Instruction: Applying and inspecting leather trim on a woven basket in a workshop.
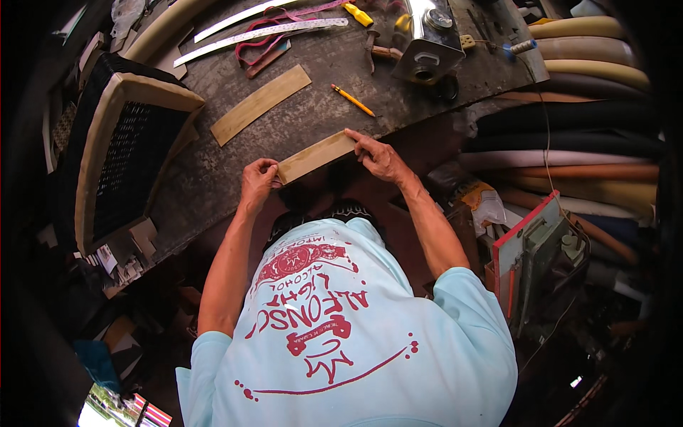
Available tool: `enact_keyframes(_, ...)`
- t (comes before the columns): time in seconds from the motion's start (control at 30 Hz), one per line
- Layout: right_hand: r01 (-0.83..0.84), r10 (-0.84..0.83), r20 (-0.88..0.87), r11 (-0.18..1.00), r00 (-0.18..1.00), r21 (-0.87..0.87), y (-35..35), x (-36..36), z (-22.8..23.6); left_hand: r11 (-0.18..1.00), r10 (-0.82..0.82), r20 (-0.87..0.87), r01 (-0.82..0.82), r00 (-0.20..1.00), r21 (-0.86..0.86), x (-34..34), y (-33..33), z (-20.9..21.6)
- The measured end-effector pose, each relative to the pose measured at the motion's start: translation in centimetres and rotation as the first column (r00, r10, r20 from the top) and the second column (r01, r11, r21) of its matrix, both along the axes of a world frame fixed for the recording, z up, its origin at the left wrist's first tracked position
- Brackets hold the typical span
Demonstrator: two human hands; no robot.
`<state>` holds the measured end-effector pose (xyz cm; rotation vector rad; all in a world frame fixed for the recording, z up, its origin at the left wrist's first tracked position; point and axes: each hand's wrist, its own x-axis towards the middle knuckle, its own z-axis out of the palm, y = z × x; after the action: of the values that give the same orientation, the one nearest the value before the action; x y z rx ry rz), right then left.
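Now the left hand (258, 183) pinches a tan strip (315, 158) by one end, the right hand (383, 159) touching the other, grip unclear.

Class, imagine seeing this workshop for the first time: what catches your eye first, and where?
The red-printed pale blue shirt fills the lower middle. Above it, the left hand and right hand touch either end of a tan strip. Coloured rolls crowd the right side.
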<state>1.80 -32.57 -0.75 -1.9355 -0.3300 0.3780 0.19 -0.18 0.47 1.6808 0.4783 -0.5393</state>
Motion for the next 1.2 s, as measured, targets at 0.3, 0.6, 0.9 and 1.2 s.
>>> enact_keyframes(0.3,-0.145,0.224,0.23,0.937,0.947,-0.317,-2.2,-1.7,0.6,0.999,0.004,0.017,-0.004,1.0,0.032,0.2,-0.4,0.9)
enact_keyframes(0.6,0.007,0.118,0.314,0.929,0.942,-0.369,-0.5,-4.4,0.9,1.0,-0.026,0.022,0.026,0.999,0.0,0.2,0.1,0.3)
enact_keyframes(0.9,0.18,-0.055,0.213,0.758,0.975,-0.626,8.8,-8.2,-0.1,0.973,-0.219,-0.028,0.22,0.975,0.064,1.5,0.6,0.9)
enact_keyframes(1.2,0.294,-0.192,0.321,0.905,0.927,-0.307,9.0,-7.6,3.3,0.973,-0.224,-0.016,0.225,0.974,0.044,1.4,1.0,0.1)
